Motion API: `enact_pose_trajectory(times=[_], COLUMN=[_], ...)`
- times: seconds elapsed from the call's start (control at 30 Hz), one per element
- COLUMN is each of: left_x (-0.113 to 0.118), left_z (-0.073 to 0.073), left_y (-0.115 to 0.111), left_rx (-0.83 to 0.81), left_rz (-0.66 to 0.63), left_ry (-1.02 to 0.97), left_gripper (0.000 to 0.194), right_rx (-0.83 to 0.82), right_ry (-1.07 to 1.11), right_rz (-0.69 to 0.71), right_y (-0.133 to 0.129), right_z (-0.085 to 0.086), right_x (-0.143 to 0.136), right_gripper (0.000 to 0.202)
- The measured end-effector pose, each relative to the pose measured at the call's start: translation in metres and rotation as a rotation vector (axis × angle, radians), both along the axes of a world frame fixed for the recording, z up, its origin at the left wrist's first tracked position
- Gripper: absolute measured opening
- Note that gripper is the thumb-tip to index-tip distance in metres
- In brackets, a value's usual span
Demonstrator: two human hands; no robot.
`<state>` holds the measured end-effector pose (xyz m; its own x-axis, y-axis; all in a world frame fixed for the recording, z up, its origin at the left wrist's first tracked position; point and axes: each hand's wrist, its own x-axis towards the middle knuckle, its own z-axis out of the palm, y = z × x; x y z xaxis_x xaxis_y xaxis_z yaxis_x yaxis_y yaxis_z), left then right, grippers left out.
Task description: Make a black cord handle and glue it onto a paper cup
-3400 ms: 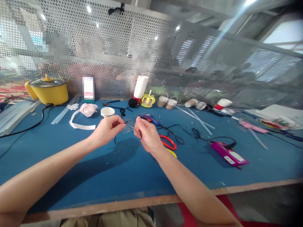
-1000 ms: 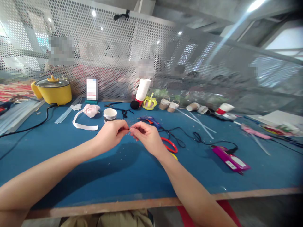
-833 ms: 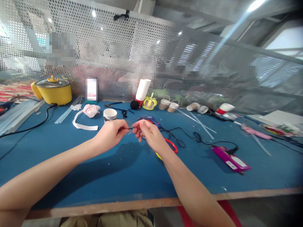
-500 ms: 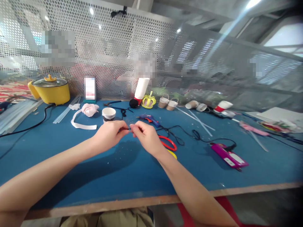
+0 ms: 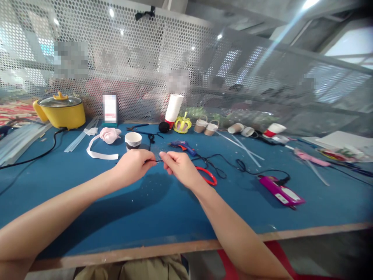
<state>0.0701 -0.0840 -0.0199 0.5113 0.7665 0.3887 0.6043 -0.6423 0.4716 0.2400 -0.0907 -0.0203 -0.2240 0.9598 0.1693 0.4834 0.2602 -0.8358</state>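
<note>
Over the middle of the table, my left hand (image 5: 134,166) and my right hand (image 5: 181,166) are close together, each with its fingers pinched. Between the fingertips shows a short stretch of thin black strand (image 5: 159,160); its exact kind is too small to make out. Just behind my left hand stands a small paper cup (image 5: 133,139) with a white rim and a dark lower part. A blue glue gun (image 5: 183,147) lies beyond my right hand. Red-handled scissors (image 5: 209,177) are partly hidden by my right forearm.
On the left are a yellow electric pot (image 5: 62,116), a pink fabric rose (image 5: 110,135) with white ribbon, and a phone (image 5: 110,109). Stacked paper cups (image 5: 174,109) and small baskets (image 5: 201,125) line the perforated screen (image 5: 131,50). A purple device (image 5: 281,192) lies right, with trailing cords.
My fingertips have drawn slightly apart, so more of the black strand shows between them. The scissors' yellow part is now covered by my right forearm.
</note>
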Motion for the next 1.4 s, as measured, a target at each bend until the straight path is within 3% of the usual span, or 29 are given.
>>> enact_pose_trajectory(times=[0.2, 0.37, 0.47, 0.6, 0.7, 0.8, 0.97, 1.07, 1.27, 1.4], left_x=[-0.001, -0.019, -0.030, -0.031, -0.026, -0.022, -0.016, -0.014, -0.011, -0.003], left_z=[0.003, 0.013, 0.016, 0.017, 0.017, 0.015, 0.007, 0.003, 0.005, -0.002], left_y=[0.001, 0.011, 0.017, 0.018, 0.016, 0.014, 0.012, 0.012, 0.012, 0.014], left_rx=[-0.069, -0.319, -0.311, -0.292, -0.289, -0.262, -0.217, -0.172, -0.124, -0.091], left_rz=[0.002, -0.098, -0.069, -0.032, -0.042, -0.054, -0.082, -0.030, 0.021, 0.095], left_ry=[0.076, 0.079, 0.041, 0.002, 0.009, 0.065, 0.219, 0.336, 0.352, 0.295], left_gripper=[0.018, 0.022, 0.021, 0.021, 0.022, 0.023, 0.026, 0.026, 0.025, 0.029], right_rx=[0.091, 0.125, 0.163, 0.552, 0.733, 0.701, 0.677, 0.625, 0.649, 0.706], right_ry=[-0.040, 0.021, 0.025, -0.189, -0.463, -0.642, -0.739, -0.781, -0.701, -0.624], right_rz=[0.016, -0.019, -0.031, -0.111, -0.018, 0.061, 0.149, 0.188, 0.089, 0.001], right_y=[0.001, 0.007, 0.010, 0.010, 0.010, 0.011, 0.012, 0.012, 0.017, 0.018], right_z=[0.000, -0.002, -0.002, -0.002, -0.006, -0.011, -0.015, -0.017, -0.024, -0.025], right_x=[0.002, 0.010, 0.014, 0.014, 0.012, 0.012, 0.013, 0.011, 0.011, 0.014], right_gripper=[0.039, 0.034, 0.032, 0.028, 0.025, 0.023, 0.019, 0.019, 0.018, 0.022])
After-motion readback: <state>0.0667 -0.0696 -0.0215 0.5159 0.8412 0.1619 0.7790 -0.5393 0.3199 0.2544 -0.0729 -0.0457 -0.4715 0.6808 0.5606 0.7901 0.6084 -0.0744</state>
